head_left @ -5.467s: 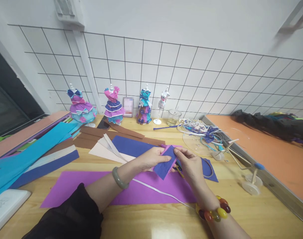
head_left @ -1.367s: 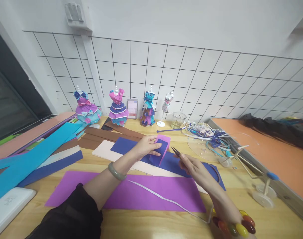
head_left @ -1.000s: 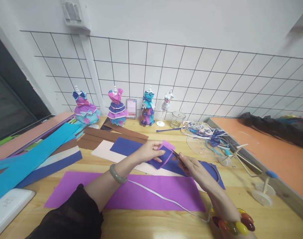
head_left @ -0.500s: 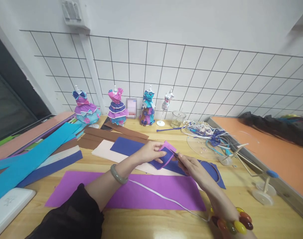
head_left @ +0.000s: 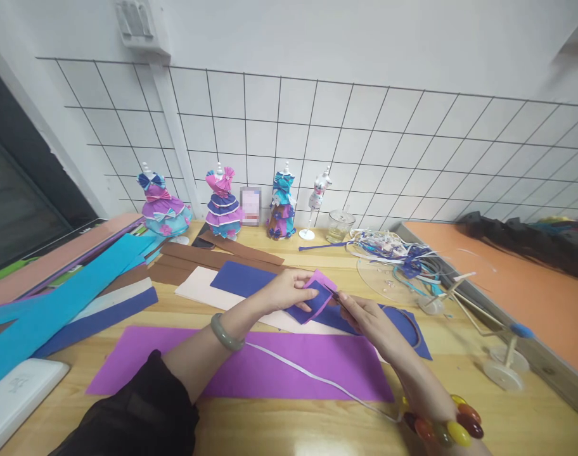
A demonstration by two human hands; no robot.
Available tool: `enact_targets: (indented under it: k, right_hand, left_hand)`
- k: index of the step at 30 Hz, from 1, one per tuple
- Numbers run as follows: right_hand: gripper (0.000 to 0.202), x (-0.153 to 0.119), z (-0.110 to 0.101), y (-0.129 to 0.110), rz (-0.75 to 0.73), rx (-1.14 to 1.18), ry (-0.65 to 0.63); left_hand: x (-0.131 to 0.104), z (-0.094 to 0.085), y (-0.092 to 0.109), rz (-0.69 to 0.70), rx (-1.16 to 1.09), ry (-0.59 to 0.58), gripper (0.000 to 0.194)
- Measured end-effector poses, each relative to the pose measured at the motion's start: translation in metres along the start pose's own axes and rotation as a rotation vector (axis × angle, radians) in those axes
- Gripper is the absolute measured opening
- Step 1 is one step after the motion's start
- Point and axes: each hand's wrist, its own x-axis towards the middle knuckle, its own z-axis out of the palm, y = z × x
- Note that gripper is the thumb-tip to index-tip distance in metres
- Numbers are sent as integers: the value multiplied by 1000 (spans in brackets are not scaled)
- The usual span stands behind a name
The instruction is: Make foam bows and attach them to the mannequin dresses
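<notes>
My left hand [head_left: 289,292] pinches a small stack of blue and purple paper pieces [head_left: 321,297] near the middle of the table. Dark-handled scissors [head_left: 337,296] are in my right hand [head_left: 365,316], their blades at the right edge of the stack. Beneath both hands lie a long blue strip [head_left: 246,280] and a pale pink strip [head_left: 198,290]. Nearer to me, a wide purple sheet [head_left: 312,364] lies flat, with a thin white ribbon [head_left: 293,365] across it.
Behind stand three dressed mini mannequins [head_left: 223,206], a bare one [head_left: 317,196] and a glass jar [head_left: 340,227]. Coloured strips [head_left: 80,291] cover the left; tangled ribbons [head_left: 393,247] and a wooden-rod stand [head_left: 505,361] are at the right. A white device [head_left: 23,399] sits front left.
</notes>
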Motion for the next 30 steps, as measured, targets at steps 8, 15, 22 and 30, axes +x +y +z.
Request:
enact_targets:
  k: [8, 15, 22, 30]
  right_hand:
    - [47, 3, 0, 6, 9, 19, 16]
    - [49, 4, 1, 6, 39, 16, 46]
    - [48, 5, 1, 9, 37, -6, 53]
    - [48, 2, 1, 9, 2, 6, 20]
  left_hand:
    - [1, -1, -2, 8, -6, -7, 45]
    - [0, 0, -1, 12, -2, -3, 47]
    - [1, 1, -2, -20, -25, -1, 50]
    - [0, 2, 1, -19, -46, -10, 51]
